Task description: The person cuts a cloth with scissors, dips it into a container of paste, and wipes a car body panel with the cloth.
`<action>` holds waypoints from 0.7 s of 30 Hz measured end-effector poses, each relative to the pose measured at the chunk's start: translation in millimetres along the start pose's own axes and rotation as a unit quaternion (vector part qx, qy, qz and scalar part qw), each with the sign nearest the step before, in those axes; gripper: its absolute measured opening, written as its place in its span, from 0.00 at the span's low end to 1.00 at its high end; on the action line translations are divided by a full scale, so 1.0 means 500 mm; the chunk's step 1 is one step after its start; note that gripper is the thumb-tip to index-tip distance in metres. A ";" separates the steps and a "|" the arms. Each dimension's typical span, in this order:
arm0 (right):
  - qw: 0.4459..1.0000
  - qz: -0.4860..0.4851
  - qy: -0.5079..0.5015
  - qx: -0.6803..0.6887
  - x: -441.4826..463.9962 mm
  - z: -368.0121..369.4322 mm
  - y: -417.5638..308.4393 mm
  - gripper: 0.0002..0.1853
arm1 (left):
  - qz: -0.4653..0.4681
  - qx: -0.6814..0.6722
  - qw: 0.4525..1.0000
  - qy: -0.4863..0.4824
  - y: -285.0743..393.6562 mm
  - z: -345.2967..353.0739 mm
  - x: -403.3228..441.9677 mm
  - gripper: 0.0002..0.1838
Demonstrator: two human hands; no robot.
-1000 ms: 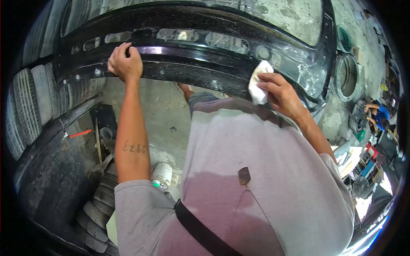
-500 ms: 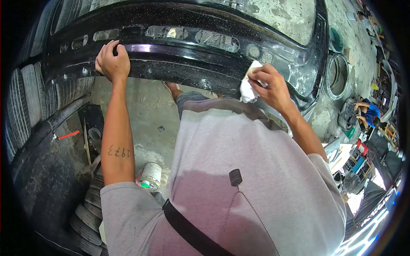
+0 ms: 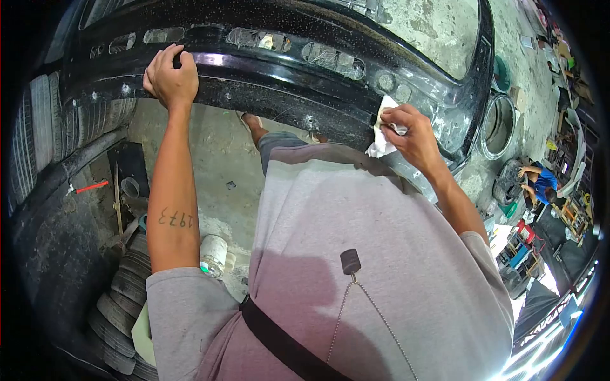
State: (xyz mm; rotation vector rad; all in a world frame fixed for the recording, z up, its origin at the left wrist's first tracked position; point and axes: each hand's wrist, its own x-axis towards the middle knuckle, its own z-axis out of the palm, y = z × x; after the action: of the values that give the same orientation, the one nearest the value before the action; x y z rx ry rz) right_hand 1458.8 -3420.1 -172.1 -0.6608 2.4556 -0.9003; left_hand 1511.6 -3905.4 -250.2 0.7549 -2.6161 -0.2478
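Observation:
A black car body panel point(image 3: 267, 101), dusty and scuffed, with a row of oblong slots, spans the top of the view in front of me. At its near left part, my left hand point(image 3: 173, 81) has its fingers curled over the panel and its thumb bent in. Toward the right end, my right hand point(image 3: 410, 133) pinches a crumpled white cloth point(image 3: 381, 143) between thumb and fingers. The cloth lies against the panel's lower edge, and one loose corner hangs down. My fingers hide part of it.
Tyres stand at the left point(image 3: 47, 127), and more tyres point(image 3: 121, 305) are stacked below. A white tub point(image 3: 214, 251) sits on the concrete floor point(image 3: 216, 159). To the right are a metal wheel rim point(image 3: 497, 127) and a person in blue point(image 3: 543, 184) with hands at a tyre point(image 3: 508, 181).
My view has shifted slightly, so the panel's left side sits higher in the picture. The cloth's lower corner now hangs looser. Both hands stay at about the same places on the panel.

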 end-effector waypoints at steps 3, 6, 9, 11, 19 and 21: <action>0.998 0.017 -0.055 0.021 0.012 -0.009 0.005 0.11 | -0.002 0.003 1.000 0.005 0.003 -0.001 0.001 0.15; 0.998 -0.060 -0.026 0.007 0.025 0.011 0.009 0.10 | -0.011 0.004 1.000 0.015 0.008 0.001 0.001 0.15; 0.993 -0.119 -0.005 0.027 0.063 0.049 -0.016 0.10 | 0.003 -0.001 0.999 0.036 0.006 0.005 0.000 0.14; 0.991 -0.129 -0.017 0.029 0.101 0.068 -0.047 0.10 | 0.002 0.000 0.999 0.043 0.006 0.005 0.001 0.14; 0.975 -0.213 -0.060 0.007 0.282 0.178 -0.211 0.08 | -0.027 -0.049 0.996 0.066 0.012 0.009 -0.002 0.14; 0.969 -0.242 -0.053 0.007 0.335 0.218 -0.248 0.08 | -0.034 -0.059 0.995 0.067 0.012 0.009 -0.002 0.14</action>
State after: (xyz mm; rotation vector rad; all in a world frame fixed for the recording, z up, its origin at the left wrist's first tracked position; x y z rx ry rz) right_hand 1421.2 -3650.2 -201.9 -1.3032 2.2247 -1.0228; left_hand 1507.7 -3899.4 -252.7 0.7932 -2.4295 -0.3543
